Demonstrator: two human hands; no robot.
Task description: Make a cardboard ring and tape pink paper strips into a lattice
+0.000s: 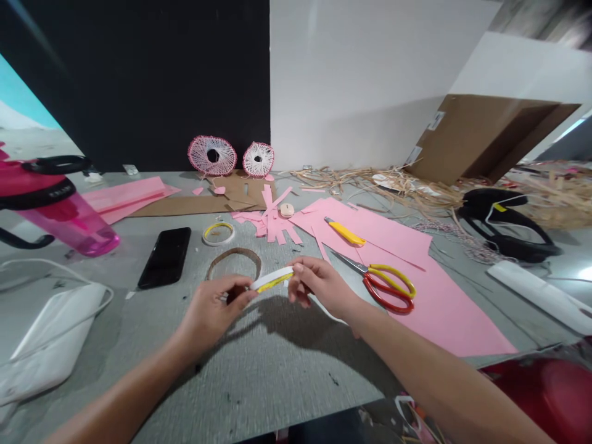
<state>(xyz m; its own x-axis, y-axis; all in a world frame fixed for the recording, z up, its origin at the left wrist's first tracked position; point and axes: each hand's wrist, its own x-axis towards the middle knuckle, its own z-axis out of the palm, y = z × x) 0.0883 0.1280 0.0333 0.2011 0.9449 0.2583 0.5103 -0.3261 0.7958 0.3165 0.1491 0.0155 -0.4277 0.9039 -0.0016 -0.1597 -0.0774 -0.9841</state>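
A thin strip (274,279), white on top with a yellow lower edge, spans the gap between my two hands above the table. My left hand (221,302) pinches its left end between thumb and fingers. The other end sits in the closed fingers of my right hand (319,280). From under the right hand a narrow white length (329,313) trails to the right. Just behind my left hand stands a brown cardboard ring (235,251), and past it lies a white-and-yellow ring (218,234). Scissors (388,287) with red and yellow handles rest right of my right hand.
Pink paper sheets (457,314) cover the right side, with a yellow cutter (346,233) on them. Pink strips (272,216) lie mid-table. Left are a black phone (165,258), a white power bank (55,345) and a pink bottle (69,209). Two thread-wound rings (203,161) lean at the back.
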